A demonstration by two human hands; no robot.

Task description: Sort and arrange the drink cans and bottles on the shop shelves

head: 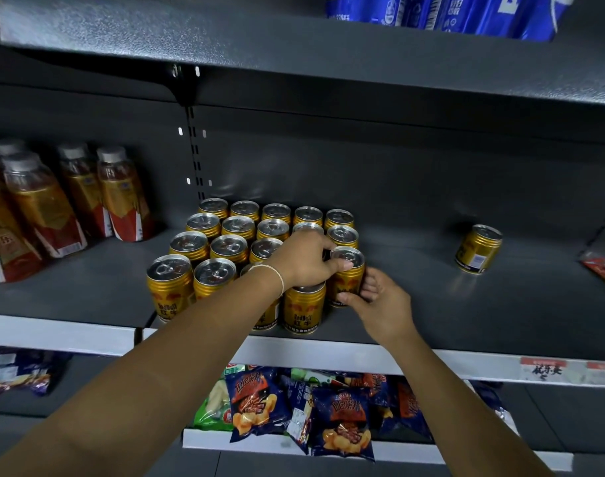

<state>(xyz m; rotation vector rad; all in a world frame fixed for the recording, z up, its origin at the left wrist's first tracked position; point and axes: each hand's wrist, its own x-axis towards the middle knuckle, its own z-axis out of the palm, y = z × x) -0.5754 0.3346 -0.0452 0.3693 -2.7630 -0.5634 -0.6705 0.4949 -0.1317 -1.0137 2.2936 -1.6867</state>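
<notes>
Several gold Red Bull cans [204, 242] stand in tidy rows on the dark middle shelf [466, 315]. At the block's right edge stands one gold can [347, 275], held by both hands. My left hand [306, 258] reaches over the rows and grips its top rim with thumb and fingers. My right hand [376, 297] curls round its lower body from the right. Another front-row can [304, 306] stands just left of it, below my left hand. A single gold can [478, 249] stands alone far to the right on the same shelf.
Bottled tea drinks [70, 197] with red and gold labels fill the shelf's left part. Blue cartons [442, 12] sit on the upper shelf. Snack bags [294, 407] lie on the lower shelf. A red packet [604, 273] pokes in at the right edge.
</notes>
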